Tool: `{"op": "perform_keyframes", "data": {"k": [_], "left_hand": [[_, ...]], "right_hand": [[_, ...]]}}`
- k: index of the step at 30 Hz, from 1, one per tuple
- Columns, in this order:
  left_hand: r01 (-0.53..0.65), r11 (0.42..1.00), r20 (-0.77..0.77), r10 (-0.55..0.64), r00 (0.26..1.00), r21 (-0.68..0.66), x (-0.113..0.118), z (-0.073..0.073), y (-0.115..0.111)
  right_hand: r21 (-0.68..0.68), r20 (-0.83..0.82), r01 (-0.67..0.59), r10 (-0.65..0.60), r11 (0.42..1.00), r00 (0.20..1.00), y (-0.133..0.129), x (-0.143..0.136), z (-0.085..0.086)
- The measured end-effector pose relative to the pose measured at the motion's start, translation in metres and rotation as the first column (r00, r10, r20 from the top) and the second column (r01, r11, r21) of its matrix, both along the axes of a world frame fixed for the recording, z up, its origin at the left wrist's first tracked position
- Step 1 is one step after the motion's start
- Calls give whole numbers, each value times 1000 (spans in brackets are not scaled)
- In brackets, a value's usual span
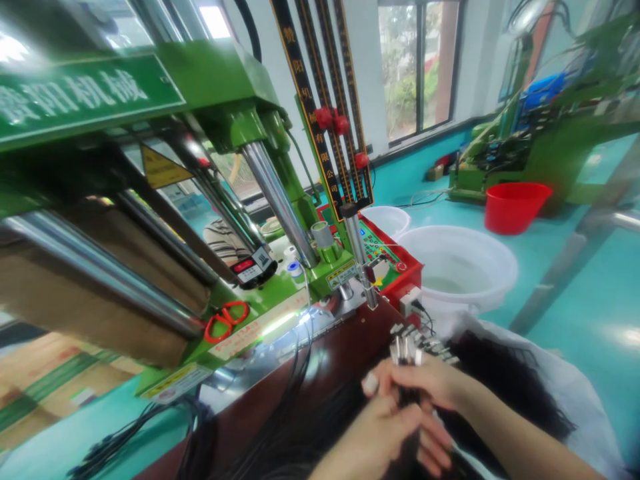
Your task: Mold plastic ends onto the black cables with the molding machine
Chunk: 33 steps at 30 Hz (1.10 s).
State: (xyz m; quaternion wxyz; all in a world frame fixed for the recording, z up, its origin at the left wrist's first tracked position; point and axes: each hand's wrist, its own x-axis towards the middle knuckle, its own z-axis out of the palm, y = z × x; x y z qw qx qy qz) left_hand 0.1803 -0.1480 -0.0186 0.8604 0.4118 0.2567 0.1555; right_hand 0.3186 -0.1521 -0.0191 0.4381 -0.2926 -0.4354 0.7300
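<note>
Several small connectors with silvery metal ends [406, 350] stick up between my two hands, with black cable below them. My right hand [433, 380] has its fingers wrapped around them from the right. Below and to the left, my left hand [383, 427] is closed around the dark cables under the connectors; the exact grip is blurred. More connectors [435, 347] lie in a row just behind my right hand. A mass of black cables [510, 380] rests on a white sheet at the right, and other black cables [295, 380] cross the dark red table [350, 340].
A green press machine [260, 300] stands at the left, with orange-handled scissors [226, 321] on its base. Beyond the table are a red control box [410, 273], a large white tub [460, 293] and a red bucket [515, 210]. A person's striped sleeve [225, 243] shows behind the press.
</note>
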Motion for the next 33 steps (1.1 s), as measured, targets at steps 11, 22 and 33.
{"op": "perform_keyframes", "data": {"k": [11,22,33], "left_hand": [[-402,906,-51,399,916,-133,-9,-34,-24],[-623,774,19,628,778,-112,-12,-29,-12],[-727,668,27,739,673,-160,-64,-22,11]], "right_hand": [[293,405,-160,29,943,914,39,-17,23],[395,794,-591,63,704,605,55,-58,40],[493,858,-401,-508,773,76,135,-56,-14]]}}
